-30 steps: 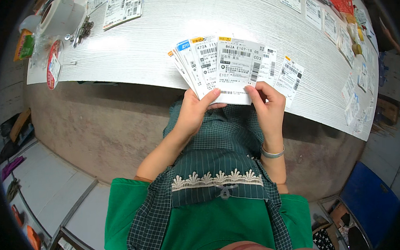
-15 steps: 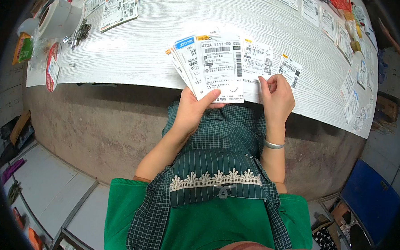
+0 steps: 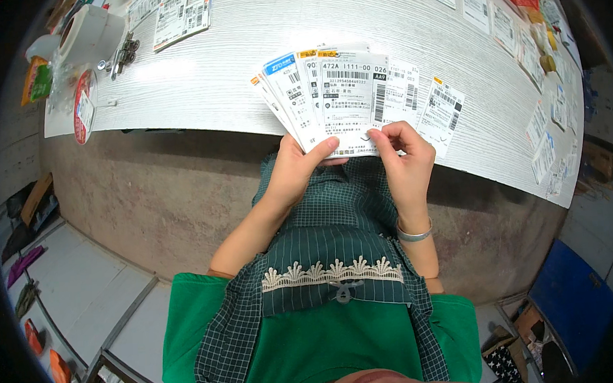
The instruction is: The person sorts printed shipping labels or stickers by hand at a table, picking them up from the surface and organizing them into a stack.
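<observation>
My left hand (image 3: 297,166) is closed round the lower edge of a fanned stack of shipping labels (image 3: 292,89), with the thumb across the front. Printed barcodes face up, and one label carries a blue strip at its top. The foremost label (image 3: 347,97) overlaps the others on the right side of the fan. Its lower right corner is pinched between the thumb and fingers of my right hand (image 3: 409,161). Just beyond that hand, two more labels lie on the white table: one label (image 3: 403,84) partly covered by the fan, another label (image 3: 441,114) tilted beside it.
Stacked labels (image 3: 170,23) lie at the table's far left, by a white roll (image 3: 88,38) and a bunch of keys (image 3: 121,57). Rows of label piles (image 3: 503,29) line the right side. The table's front edge (image 3: 181,130) runs just before my lap.
My right hand has moved left from beside the fan and taken hold of the front label's corner. That label has shifted right, uncovering more of those behind. My left hand keeps its grip.
</observation>
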Demonstrator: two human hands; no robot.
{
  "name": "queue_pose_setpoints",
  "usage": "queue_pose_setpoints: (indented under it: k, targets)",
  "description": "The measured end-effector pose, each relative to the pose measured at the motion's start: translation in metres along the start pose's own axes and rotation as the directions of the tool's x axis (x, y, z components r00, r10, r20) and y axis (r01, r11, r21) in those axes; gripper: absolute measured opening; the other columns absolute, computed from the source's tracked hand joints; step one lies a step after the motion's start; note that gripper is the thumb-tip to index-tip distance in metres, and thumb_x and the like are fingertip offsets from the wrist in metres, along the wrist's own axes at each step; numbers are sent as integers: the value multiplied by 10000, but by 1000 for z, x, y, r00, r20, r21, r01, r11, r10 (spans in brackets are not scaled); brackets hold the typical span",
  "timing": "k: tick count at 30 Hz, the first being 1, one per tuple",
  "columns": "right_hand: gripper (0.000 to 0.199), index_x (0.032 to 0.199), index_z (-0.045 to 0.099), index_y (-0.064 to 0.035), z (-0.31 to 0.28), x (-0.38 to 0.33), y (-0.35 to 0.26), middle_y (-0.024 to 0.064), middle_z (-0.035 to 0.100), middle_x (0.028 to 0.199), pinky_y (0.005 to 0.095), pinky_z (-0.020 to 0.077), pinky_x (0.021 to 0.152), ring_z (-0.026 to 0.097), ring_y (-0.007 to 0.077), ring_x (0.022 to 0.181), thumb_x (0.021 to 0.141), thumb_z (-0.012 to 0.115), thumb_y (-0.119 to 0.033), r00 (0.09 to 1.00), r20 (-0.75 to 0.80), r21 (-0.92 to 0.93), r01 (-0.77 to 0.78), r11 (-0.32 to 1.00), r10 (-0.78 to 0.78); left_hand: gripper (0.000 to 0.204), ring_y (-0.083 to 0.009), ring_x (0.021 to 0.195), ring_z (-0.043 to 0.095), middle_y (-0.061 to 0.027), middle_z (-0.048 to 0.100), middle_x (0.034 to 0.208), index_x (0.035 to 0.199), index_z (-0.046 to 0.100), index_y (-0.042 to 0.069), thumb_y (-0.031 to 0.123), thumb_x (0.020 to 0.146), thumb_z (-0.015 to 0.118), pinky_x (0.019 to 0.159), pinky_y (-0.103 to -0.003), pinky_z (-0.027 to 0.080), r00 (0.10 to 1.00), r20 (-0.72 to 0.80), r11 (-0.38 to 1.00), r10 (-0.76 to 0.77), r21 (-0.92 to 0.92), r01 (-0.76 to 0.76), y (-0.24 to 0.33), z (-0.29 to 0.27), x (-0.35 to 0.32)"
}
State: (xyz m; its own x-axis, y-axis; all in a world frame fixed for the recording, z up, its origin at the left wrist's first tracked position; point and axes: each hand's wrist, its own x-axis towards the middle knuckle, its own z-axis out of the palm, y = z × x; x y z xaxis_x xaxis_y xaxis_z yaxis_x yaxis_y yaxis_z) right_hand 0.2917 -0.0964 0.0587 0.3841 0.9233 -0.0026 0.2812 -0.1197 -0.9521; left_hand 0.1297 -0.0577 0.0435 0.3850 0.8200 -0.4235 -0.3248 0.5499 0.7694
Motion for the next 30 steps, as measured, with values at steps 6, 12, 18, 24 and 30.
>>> queue_pose_setpoints:
  k: [6,12,18,24,30]
  targets:
    - [133,730,586,25,0,2,-4,41,583,609,213,423,517,513,84,534,790,667,-61,1000,5,-38,-2,999,2,386,-221,919,630,-188,595,1072,1184,443,-97,8,836,573,675,-277,586,1000,28,998,-1,67,-1,0,-2,0]
    - [232,670,545,14,7,11,0,38,491,531,249,343,452,417,89,472,798,671,-132,996,73,-164,60,985,-48,362,-226,845,653,-188,613,1039,1170,461,-100,44,855,568,673,-266,577,999,-46,999,18,33,-16,9,-13,-1]
    - [291,605,536,-59,25,41,15,42,522,515,286,360,437,496,168,467,770,690,-243,986,39,-642,149,752,-161,348,-222,816,659,-185,618,1032,1155,479,-101,57,859,571,686,-268,569,989,-113,994,96,56,-90,27,-33,-8]
    - [238,676,559,-82,32,39,7,16,558,590,296,381,447,528,165,530,747,705,-256,981,71,-729,173,662,-178,342,-188,880,632,-156,613,1047,1140,499,-89,21,832,599,686,-269,568,972,-156,984,176,25,-174,27,-40,-8]
    - [193,727,570,-38,47,19,-18,13,549,610,218,392,481,486,78,522,755,716,-161,980,189,-5,57,998,-55,337,-175,877,630,-141,615,1042,1131,516,-69,9,818,611,701,-270,563,966,-170,980,193,75,-183,23,-44,-5]
